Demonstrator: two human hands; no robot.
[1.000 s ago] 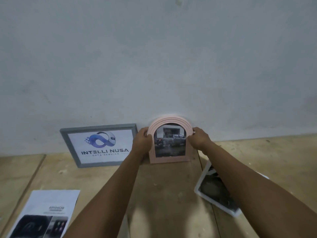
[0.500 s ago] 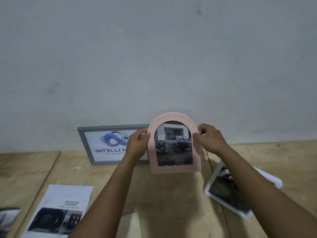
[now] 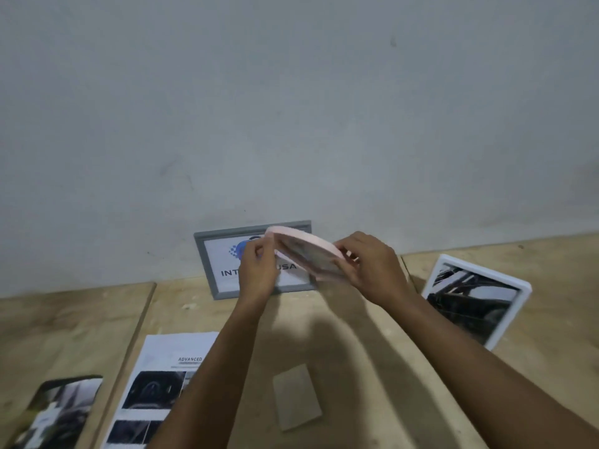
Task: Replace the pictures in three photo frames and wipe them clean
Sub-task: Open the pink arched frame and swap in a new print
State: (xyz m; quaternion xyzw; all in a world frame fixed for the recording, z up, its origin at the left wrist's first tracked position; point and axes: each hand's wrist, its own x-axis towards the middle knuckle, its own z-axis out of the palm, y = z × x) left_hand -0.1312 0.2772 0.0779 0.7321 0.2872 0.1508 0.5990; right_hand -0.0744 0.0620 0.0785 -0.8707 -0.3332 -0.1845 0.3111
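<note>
Your left hand and right hand grip the pink arched frame between them by its edges, tilted nearly flat, off the table, before the grey frame.

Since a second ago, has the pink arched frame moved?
Yes. The pink frame, then upright right of the grey frame, is now lifted, tipped nearly flat, overlapping its right half.

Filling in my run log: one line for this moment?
pink frame: held tilted | left hand: grips left edge | right hand: grips right edge
</note>
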